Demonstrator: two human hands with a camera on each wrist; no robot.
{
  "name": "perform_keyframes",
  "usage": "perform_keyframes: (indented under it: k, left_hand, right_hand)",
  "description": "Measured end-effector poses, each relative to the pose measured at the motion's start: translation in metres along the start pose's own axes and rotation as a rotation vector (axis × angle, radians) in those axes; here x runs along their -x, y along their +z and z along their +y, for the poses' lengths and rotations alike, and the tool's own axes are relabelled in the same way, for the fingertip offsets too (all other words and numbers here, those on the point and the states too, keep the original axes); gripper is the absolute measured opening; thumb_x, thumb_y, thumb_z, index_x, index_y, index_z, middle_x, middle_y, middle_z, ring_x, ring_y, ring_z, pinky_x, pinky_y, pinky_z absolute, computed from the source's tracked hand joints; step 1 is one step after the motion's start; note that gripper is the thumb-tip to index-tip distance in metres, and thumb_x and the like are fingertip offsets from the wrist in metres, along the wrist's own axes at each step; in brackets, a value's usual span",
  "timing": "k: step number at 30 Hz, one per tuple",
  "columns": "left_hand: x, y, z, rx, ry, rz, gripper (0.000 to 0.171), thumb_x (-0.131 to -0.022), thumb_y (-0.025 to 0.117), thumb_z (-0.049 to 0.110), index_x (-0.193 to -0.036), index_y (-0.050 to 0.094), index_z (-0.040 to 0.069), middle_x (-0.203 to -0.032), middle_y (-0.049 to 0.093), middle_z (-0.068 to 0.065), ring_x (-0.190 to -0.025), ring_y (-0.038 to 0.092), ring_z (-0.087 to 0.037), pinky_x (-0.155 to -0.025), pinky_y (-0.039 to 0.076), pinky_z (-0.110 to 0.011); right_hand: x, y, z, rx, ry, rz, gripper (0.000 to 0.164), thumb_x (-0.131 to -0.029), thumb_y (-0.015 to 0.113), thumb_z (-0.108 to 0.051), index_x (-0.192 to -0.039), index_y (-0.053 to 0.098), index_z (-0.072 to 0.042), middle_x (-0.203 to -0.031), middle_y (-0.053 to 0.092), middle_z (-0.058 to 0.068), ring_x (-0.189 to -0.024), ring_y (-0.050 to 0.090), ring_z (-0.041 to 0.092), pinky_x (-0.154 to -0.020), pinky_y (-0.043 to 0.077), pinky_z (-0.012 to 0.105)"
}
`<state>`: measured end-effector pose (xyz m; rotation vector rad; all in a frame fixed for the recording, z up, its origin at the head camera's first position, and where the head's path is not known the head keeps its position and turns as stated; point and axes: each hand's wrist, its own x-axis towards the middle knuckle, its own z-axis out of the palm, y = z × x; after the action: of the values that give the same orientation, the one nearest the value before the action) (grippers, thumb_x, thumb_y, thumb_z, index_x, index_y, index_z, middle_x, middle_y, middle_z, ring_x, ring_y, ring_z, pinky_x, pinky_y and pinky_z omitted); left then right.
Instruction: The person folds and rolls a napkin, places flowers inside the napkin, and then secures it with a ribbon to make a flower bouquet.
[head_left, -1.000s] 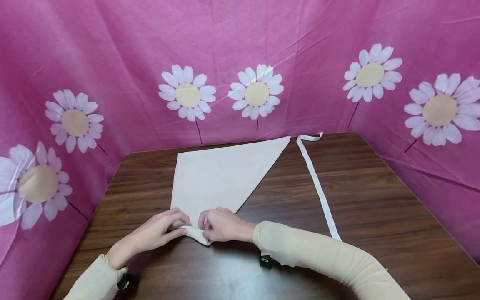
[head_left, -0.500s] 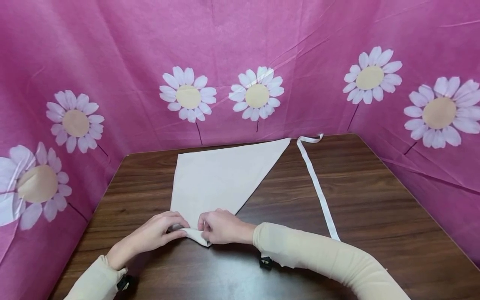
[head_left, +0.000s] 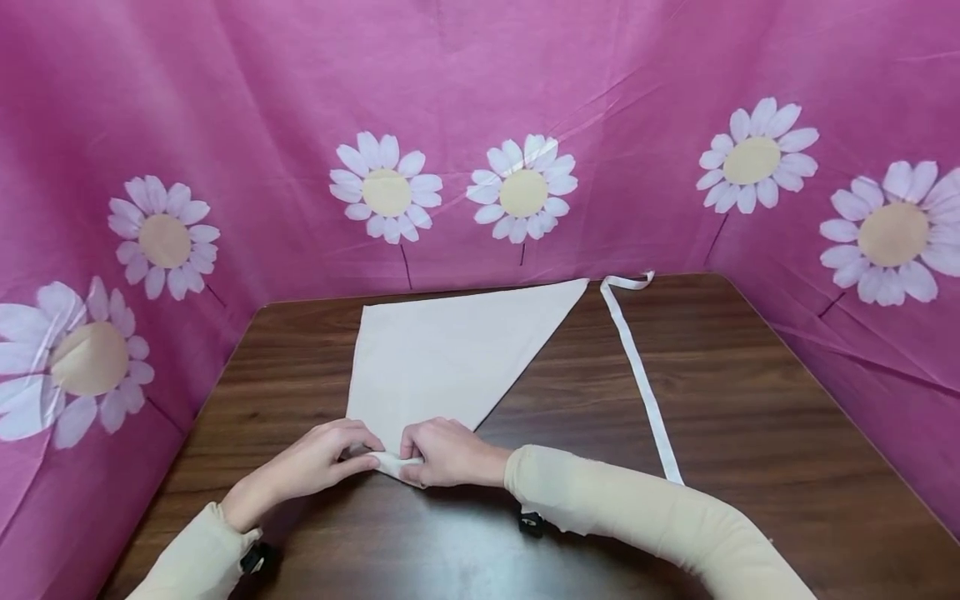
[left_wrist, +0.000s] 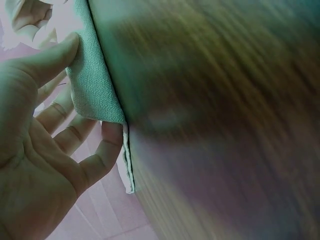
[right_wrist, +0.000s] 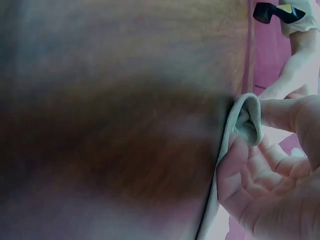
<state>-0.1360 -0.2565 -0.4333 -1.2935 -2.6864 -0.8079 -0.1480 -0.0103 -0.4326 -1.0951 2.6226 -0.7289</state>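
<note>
A cream fabric piece (head_left: 450, 350) lies spread on the table, its far right corner tapering to a point. Its near edge is turned over into a small roll (head_left: 392, 462). My left hand (head_left: 318, 460) pinches the left part of this roll, thumb on the near side; in the left wrist view the thumb (left_wrist: 62, 52) presses on the woven cloth. At the roll's right end, my right hand (head_left: 448, 452) pinches the fold between thumb and fingers. From the right wrist, the open end of the curled cloth (right_wrist: 246, 120) shows as a loop beside the thumb.
A narrow white strap (head_left: 637, 367) runs from the table's back edge towards the right forearm, with a bend at its far end. Brown wood-grain tabletop (head_left: 750, 417) surrounds the cloth. Pink daisy-print curtain (head_left: 450, 92) closes off the back and sides.
My right thumb and fingers have closed further over the roll's right end, hiding its open end in the head view. The left hand keeps its hold. The head view has shifted slightly.
</note>
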Motion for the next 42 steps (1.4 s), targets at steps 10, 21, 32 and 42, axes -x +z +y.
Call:
perform_keyframes:
  k: [10, 21, 32, 42]
  left_hand:
    - [-0.004, -0.001, 0.000, 0.020, -0.036, -0.022, 0.011, -0.097, 0.068, 0.009, -0.107, 0.072, 0.012, -0.100, 0.071, 0.008, -0.091, 0.063, -0.003, -0.076, 0.055, -0.030]
    - [-0.006, -0.003, 0.004, -0.086, -0.202, -0.027, 0.006, -0.098, 0.069, 0.016, -0.102, 0.073, 0.017, -0.097, 0.065, 0.012, -0.087, 0.060, -0.004, -0.076, 0.053, -0.033]
    - [-0.002, 0.000, 0.002, -0.070, 0.012, 0.007, 0.026, -0.085, 0.081, 0.011, -0.109, 0.072, 0.015, -0.104, 0.065, 0.008, -0.091, 0.058, -0.008, -0.076, 0.052, -0.029]
    - [-0.002, 0.000, -0.003, -0.068, 0.025, -0.038, 0.025, -0.084, 0.084, 0.011, -0.104, 0.074, 0.020, -0.104, 0.064, 0.012, -0.096, 0.059, -0.007, -0.079, 0.052, -0.032]
  right_hand:
    - [-0.002, -0.009, 0.009, -0.311, 0.092, -0.064, 0.007, -0.090, 0.074, -0.008, -0.091, 0.068, -0.012, -0.068, 0.068, -0.013, -0.060, 0.060, -0.004, -0.071, 0.047, 0.015]
    - [0.002, -0.015, 0.005, -0.146, 0.092, -0.051, 0.010, -0.087, 0.077, -0.014, -0.082, 0.070, -0.019, -0.062, 0.063, -0.020, -0.062, 0.057, -0.006, -0.071, 0.044, 0.016]
    - [0.005, -0.011, 0.006, -0.081, 0.060, -0.033, 0.014, -0.082, 0.080, -0.014, -0.074, 0.072, -0.021, -0.060, 0.058, -0.022, -0.061, 0.054, -0.007, -0.066, 0.043, 0.014]
    - [0.004, -0.012, 0.007, -0.074, 0.045, -0.055, 0.009, -0.088, 0.078, -0.014, -0.085, 0.070, -0.018, -0.063, 0.056, -0.019, -0.061, 0.053, -0.004, -0.067, 0.042, 0.015]
